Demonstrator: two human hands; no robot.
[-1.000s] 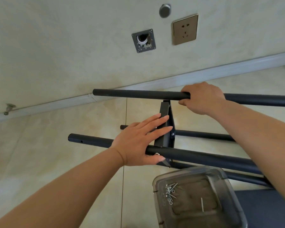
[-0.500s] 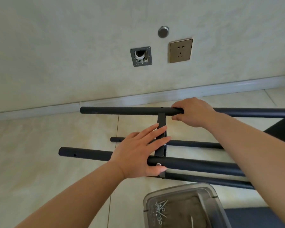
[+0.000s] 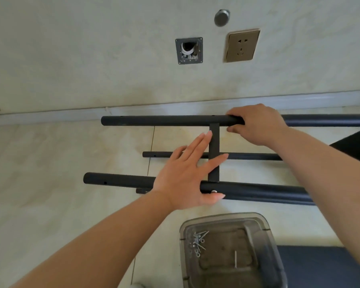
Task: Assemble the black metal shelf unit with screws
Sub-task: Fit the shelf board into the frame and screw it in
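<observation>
The black metal shelf frame lies on its side over the tiled floor. Its far tube and near tube run left to right, joined by a short flat crossbar. A thinner tube lies lower between them. My right hand grips the far tube just right of the crossbar. My left hand rests flat with straight fingers on the near tube beside the crossbar, its thumb under the tube near a small silver screw head. A clear plastic box holds several screws.
The wall close behind carries a gold socket, an open grey wall box and a round metal knob. A pale skirting strip runs along its foot. A dark mat lies at the lower right.
The frame has rolled so the crossbar now faces me edge-on to flat. My view has shifted, bringing the box of screws fuller into sight. Both hands keep their places on the tubes.
</observation>
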